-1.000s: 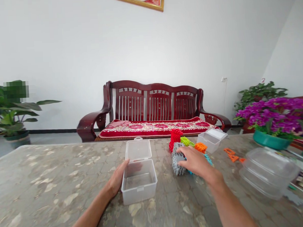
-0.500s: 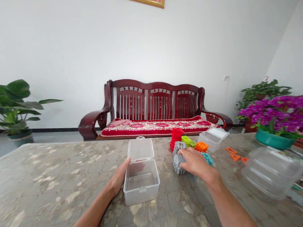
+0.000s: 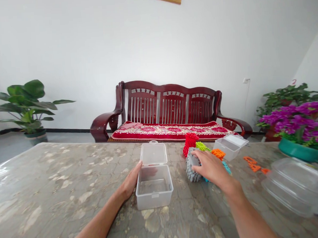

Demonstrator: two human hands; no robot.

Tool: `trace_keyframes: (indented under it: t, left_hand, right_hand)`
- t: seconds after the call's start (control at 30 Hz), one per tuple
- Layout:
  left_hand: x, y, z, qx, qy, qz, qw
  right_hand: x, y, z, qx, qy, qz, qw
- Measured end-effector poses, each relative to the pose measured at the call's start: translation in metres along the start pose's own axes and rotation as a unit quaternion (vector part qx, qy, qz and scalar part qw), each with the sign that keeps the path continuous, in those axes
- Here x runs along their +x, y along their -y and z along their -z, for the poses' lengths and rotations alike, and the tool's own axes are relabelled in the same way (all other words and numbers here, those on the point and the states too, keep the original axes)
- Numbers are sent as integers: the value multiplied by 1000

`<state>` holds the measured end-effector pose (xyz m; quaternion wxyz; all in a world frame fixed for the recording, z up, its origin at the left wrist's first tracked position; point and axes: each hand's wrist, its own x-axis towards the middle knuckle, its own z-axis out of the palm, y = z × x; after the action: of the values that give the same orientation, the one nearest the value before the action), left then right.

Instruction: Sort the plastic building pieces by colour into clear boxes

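Gray block stack [image 3: 192, 166] sits on the table [image 3: 58, 181], right of the clear box [image 3: 154, 185] and just in front of the red blocks [image 3: 189, 143]. Right hand [image 3: 211, 167] is on it, fingers curled over the stack's top and right side, thumb at the near face; looks like a grip, stack still resting on the table. Against half a second ago the fingers have closed a bit further over the stack; the stack itself has not visibly moved or lifted, so the grasp is only being taken. Most of the shift across pictures is the head turning, everything slides right in view. Left hand [image 3: 131, 180] lies flat and open against the box's left wall, steadying it, same as before. Box is empty, lid [image 3: 153, 154] hinged back and standing open on the far side. Stack and box are near each other, not touching. Around the stack: green blocks [image 3: 202, 146], orange blocks [image 3: 218, 153] and a teal piece [image 3: 227, 167] partly hidden behind the right hand. Further right a second open box [image 3: 230, 146], loose orange bits [image 3: 253, 163], a stack of clear tubs [image 3: 301, 184]. Flower pot [image 3: 300, 150] at far right; sofa [image 3: 169, 111] behind the table.
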<state>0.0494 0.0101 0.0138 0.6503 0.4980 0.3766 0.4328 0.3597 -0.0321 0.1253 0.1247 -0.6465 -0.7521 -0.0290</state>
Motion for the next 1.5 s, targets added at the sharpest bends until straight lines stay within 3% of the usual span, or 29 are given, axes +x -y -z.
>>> trace_keyframes:
  t: [0.1, 0.23, 0.43, 0.57, 0.7, 0.77, 0.87, 1.03, 1.23, 1.5]
  left_hand:
    - [0, -1, -3, 0, 8, 0, 1000]
    - [-2, -2, -8, -11, 22, -8, 1000]
    - [0, 1, -5, 8, -5, -54, 999]
    - [3, 4, -1, 24, -26, -63, 997]
    - [4, 3, -3, 0, 3, -79, 997]
    - [3, 1, -5, -12, 22, -79, 997]
    - [1, -2, -6, -13, 48, -67, 996]
    - [1, -3, -5, -15, 38, -63, 997]
    - [3, 0, 0, -7, 23, -37, 999]
    - [-1, -9, -5, 34, -4, -51, 998]
  right_hand:
    - [-3, 19, 6, 98, -39, 40, 994]
    - [-7, 59, 4, 169, -3, 108, 980]
    - [2, 105, -18, 120, 95, 206, 967]
    - [10, 118, -28, 86, 106, 235, 962]
    - [13, 124, -34, 97, 120, 238, 959]
    - [13, 122, -36, 126, 121, 236, 956]
    - [11, 110, -36, 194, 75, 196, 958]
    - [15, 58, -20, 232, -11, 85, 969]
    - [18, -7, 0, 123, 40, 13, 992]
    - [13, -10, -1, 22, 117, 7, 993]
